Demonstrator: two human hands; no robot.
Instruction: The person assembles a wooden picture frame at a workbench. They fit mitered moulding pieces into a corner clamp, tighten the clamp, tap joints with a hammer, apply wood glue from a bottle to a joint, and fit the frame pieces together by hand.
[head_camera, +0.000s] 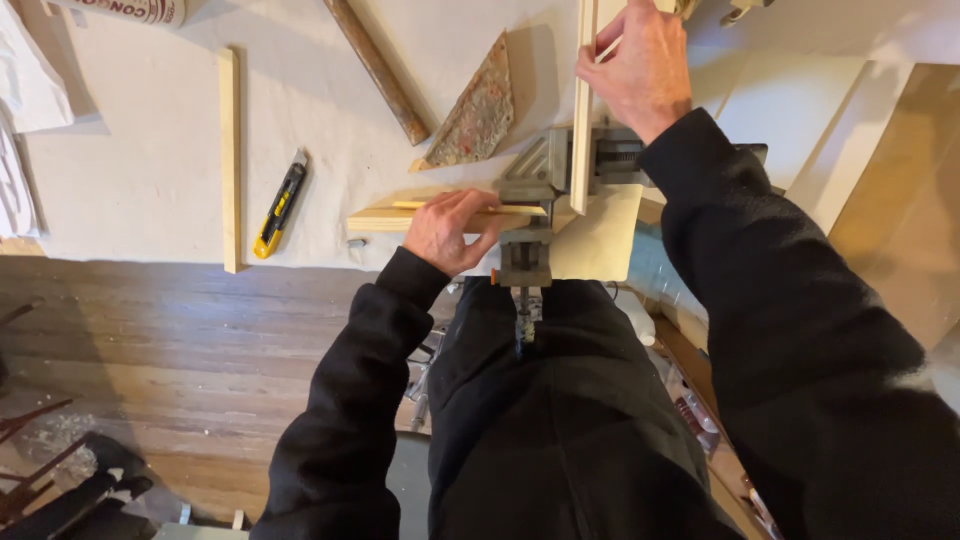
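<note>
At nine o'clock a loose wooden strip (230, 160) is lying on the white table (130, 170), with a yellow utility knife (280, 205) just beside it. Toward the centre, the left hand (450, 228) is pressing its closed fingers (478, 205) onto a flat wooden strip (400, 216), apparently steadying it against the metal corner clamp (535, 180). At one o'clock the right hand (640, 65) is gripping an upright strip (582, 100), holding it square in the clamp's other side.
</note>
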